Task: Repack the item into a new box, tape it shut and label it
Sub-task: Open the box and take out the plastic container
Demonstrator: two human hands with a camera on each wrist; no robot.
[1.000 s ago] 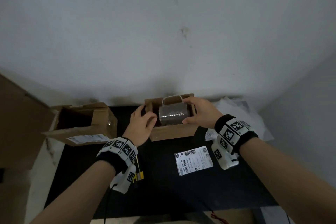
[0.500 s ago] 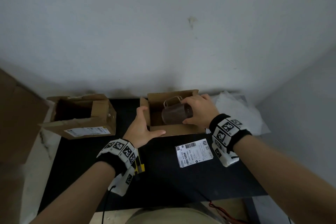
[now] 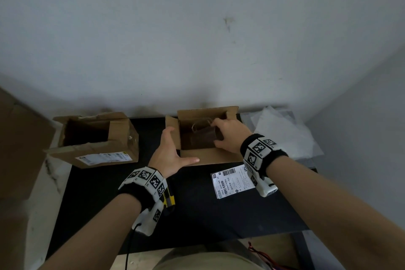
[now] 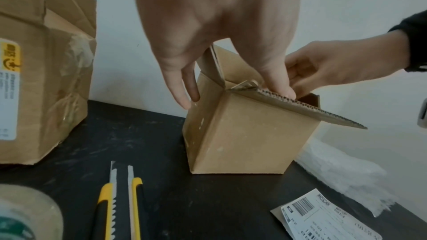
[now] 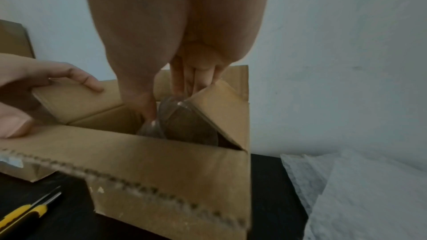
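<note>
A small open cardboard box (image 3: 210, 156) stands at the back of the black table (image 3: 197, 215). My right hand (image 3: 228, 136) reaches into it from the right and grips a clear glass mug (image 3: 202, 138), which lies tilted inside; in the right wrist view the mug (image 5: 184, 121) sits below the box (image 5: 161, 180) rim. My left hand (image 3: 173, 151) holds the box's left front corner, thumb on the front flap and fingers down the left wall (image 4: 198, 116). A white shipping label (image 3: 232, 182) lies flat in front of the box.
An older opened box (image 3: 94, 140) with a label stands at the back left. A yellow utility knife (image 4: 120, 207) and a roll of clear tape (image 4: 23, 213) lie near the front left. Crumpled white packing paper (image 3: 282, 133) fills the back right corner.
My right hand has lowered the mug from above the rim down into the small box. My left hand left the mug and took the box's left front corner.
</note>
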